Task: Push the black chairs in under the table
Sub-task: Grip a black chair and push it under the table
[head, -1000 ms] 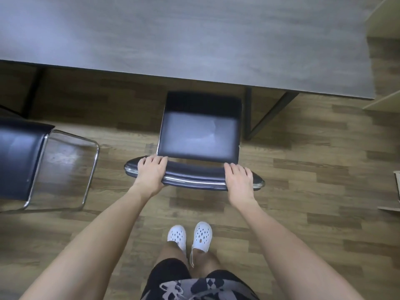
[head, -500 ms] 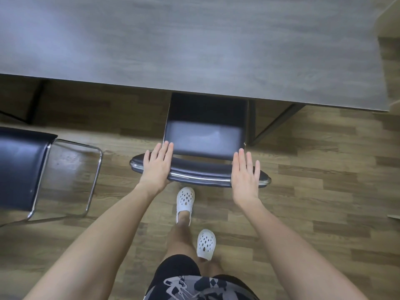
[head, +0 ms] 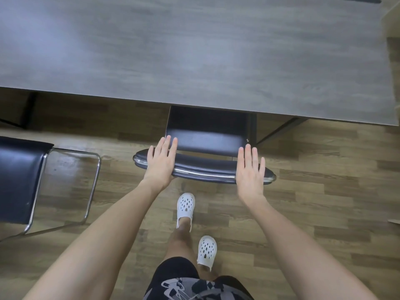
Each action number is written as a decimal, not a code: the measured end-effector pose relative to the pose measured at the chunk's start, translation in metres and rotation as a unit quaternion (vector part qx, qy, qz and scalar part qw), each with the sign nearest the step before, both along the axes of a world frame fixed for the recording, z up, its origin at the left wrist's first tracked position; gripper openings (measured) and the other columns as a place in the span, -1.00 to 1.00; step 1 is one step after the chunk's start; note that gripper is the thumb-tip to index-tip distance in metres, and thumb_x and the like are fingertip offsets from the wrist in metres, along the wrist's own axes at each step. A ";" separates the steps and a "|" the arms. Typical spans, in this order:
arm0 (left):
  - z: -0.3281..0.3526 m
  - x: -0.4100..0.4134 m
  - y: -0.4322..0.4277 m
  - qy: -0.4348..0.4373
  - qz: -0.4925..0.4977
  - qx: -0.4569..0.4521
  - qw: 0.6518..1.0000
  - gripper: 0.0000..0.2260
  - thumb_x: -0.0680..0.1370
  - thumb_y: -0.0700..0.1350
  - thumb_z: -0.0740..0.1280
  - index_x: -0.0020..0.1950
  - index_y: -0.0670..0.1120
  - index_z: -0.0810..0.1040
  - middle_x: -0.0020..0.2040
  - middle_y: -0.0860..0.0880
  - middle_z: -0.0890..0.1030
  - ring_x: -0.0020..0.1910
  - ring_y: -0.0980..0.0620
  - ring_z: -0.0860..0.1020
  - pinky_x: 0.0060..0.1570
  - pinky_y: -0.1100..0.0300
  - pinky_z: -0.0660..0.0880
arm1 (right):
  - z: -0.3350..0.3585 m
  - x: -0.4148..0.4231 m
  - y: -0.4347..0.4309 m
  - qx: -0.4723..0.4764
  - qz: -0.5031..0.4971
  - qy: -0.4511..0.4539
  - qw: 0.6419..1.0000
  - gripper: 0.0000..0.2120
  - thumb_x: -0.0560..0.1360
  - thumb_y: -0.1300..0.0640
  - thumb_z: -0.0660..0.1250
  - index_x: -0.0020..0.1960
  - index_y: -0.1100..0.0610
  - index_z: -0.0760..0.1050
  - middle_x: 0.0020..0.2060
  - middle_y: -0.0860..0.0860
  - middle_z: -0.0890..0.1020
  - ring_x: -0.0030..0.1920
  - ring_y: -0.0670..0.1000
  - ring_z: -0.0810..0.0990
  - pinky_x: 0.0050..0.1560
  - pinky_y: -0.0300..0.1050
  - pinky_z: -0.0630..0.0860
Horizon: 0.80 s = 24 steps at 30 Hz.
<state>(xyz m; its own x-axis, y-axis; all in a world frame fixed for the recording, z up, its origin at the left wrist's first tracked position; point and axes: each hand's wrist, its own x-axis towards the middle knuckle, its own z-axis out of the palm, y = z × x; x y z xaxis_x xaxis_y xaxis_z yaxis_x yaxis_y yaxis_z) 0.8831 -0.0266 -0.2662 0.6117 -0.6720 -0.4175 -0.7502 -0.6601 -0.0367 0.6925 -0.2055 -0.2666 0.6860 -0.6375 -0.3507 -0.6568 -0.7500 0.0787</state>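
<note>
Head view: flat hands (head: 161, 163) against chair (head: 205, 169) back.

Table edge (head: 194, 100) blocks above chair seat (head: 205, 139); open floor (head: 121, 126) left.

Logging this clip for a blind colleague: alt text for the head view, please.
Both hands, left hand and right hand, lie flat and open on the backrest of a black chair half under a grey table; a second black chair stands out at left.

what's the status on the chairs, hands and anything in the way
Left hand and right hand flat, open on middle chair backrest. Seat partly under table. Second chair out, left. Nothing blocking.
</note>
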 end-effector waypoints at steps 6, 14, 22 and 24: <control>-0.003 0.020 -0.019 -0.017 -0.007 -0.014 1.000 0.14 0.34 -0.09 0.59 0.57 -0.14 -0.24 0.60 -0.14 -0.15 0.57 -0.17 -0.14 0.48 -0.15 -0.02 | -0.001 0.020 -0.019 -0.020 0.006 -0.021 1.000 -0.08 0.40 0.51 0.26 0.57 0.26 -0.22 0.57 0.20 -0.13 0.56 0.21 -0.14 0.50 0.20 -0.13; -0.006 0.053 -0.049 -0.025 -0.008 -0.045 0.999 0.09 0.33 -0.34 0.50 0.57 -0.13 -0.25 0.59 -0.15 -0.18 0.56 -0.18 -0.18 0.47 -0.20 -0.04 | -0.002 0.053 -0.048 -0.028 0.005 -0.047 0.998 -0.08 0.38 0.54 0.24 0.57 0.24 -0.19 0.57 0.21 -0.11 0.56 0.21 -0.13 0.50 0.21 -0.10; -0.006 0.077 -0.074 -0.020 -0.013 -0.037 0.999 0.13 0.35 -0.19 0.57 0.56 -0.10 -0.28 0.59 -0.14 -0.20 0.56 -0.18 -0.20 0.47 -0.20 -0.08 | -0.007 0.075 -0.069 -0.046 -0.007 -0.073 0.996 -0.10 0.35 0.59 0.15 0.58 0.23 -0.12 0.56 0.22 -0.06 0.56 0.22 -0.09 0.49 0.22 -0.11; -0.005 0.083 -0.080 -0.016 -0.011 -0.038 0.999 0.13 0.36 -0.12 0.57 0.57 -0.11 -0.27 0.59 -0.14 -0.20 0.56 -0.18 -0.20 0.47 -0.20 -0.09 | -0.007 0.081 -0.075 -0.046 -0.007 -0.076 0.996 -0.11 0.35 0.58 0.16 0.58 0.24 -0.11 0.56 0.22 -0.04 0.56 0.23 -0.07 0.50 0.22 -0.09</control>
<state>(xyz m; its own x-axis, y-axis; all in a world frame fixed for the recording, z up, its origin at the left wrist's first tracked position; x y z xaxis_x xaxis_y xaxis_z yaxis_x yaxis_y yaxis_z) 0.9659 -0.1065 -0.2708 0.6081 -0.7148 -0.3454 -0.7644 -0.6447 -0.0114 0.7735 -0.2809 -0.2735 0.7178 -0.6719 -0.1824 -0.6766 -0.7350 0.0452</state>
